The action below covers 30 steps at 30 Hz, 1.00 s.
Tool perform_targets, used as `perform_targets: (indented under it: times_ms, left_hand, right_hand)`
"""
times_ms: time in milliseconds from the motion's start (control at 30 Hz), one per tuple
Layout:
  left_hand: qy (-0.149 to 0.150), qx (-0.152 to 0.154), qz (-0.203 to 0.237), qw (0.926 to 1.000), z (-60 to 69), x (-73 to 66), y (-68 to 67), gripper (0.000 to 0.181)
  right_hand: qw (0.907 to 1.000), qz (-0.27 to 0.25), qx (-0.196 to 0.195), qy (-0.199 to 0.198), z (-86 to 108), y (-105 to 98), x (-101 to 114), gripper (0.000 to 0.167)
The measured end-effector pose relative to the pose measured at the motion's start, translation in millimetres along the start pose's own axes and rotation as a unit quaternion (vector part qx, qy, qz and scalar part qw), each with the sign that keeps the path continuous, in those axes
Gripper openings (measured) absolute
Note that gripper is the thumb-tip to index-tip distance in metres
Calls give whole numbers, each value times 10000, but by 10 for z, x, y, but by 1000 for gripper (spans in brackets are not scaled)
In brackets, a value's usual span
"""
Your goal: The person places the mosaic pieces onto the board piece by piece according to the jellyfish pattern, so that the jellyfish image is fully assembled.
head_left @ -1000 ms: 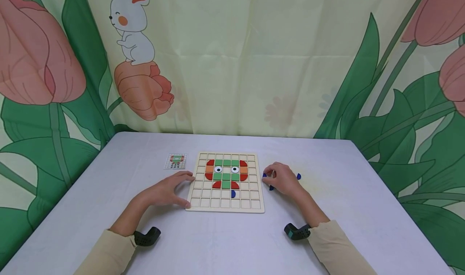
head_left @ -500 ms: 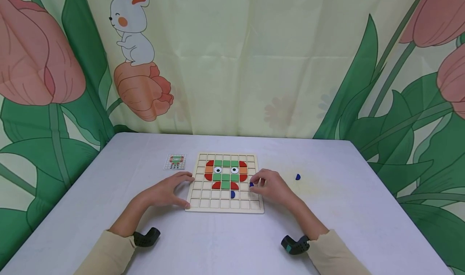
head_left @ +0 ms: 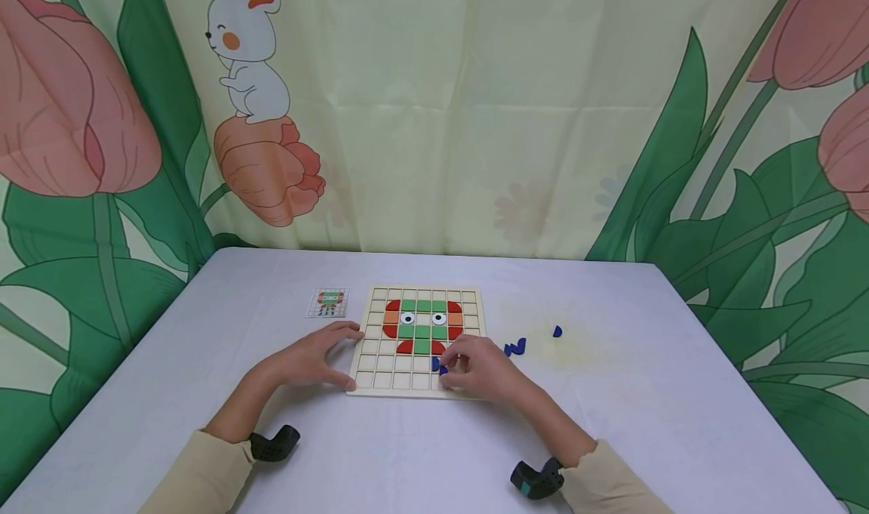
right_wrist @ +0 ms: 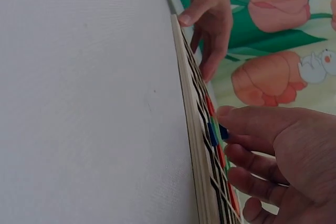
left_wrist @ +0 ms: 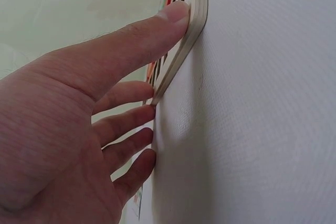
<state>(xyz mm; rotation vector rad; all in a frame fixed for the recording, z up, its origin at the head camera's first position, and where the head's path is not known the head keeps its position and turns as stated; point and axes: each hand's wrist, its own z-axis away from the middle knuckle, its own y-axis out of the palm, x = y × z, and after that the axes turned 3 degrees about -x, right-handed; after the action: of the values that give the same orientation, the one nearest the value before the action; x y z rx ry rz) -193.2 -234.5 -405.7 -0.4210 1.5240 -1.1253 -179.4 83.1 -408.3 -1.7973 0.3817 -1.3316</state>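
A wooden grid board (head_left: 380,382) lies on the table, with red, green and orange tiles and two eye tiles in its cells. One blue rounded tile (head_left: 435,364) sits in a cell below the red and green ones. My right hand (head_left: 485,367) is over the board's lower right part and pinches another small blue tile (head_left: 443,370) between thumb and index finger, right beside the first. In the right wrist view the held blue tile (right_wrist: 223,132) is partly hidden by the thumb. My left hand (left_wrist: 79,108) touches the board's left edge, thumb at the near corner, fingers extended.
A small printed card (head_left: 329,302) with a figure on a grid lies left of the board. Several loose blue tiles (head_left: 516,346) are on the table to the right, with a separate blue tile (head_left: 557,331) farther over. A printed curtain (head_left: 434,121) hangs behind the table.
From the loose tiles at the right, my right hand has moved left and nearer over the board, carrying a blue tile to beside the blue one there. My left hand has stayed in place.
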Motion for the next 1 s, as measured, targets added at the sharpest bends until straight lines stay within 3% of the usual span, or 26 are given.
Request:
perform_targets:
  times_ms: [167, 600, 1000]
  left_hand:
    - [-39, 7, 23, 10000, -6, 9, 1, 82]
    - [-79, -10, 11, 10000, -18, 25, 13, 83]
    - [-49, -20, 18, 10000, -29, 39, 17, 83]
  right_hand:
    - [9996, 34, 140, -223, -2, 44, 14, 17]
    - [9996, 51, 257, -101, -12, 58, 29, 15]
    - [9994, -58, -307, 147, -3, -266, -156, 19]
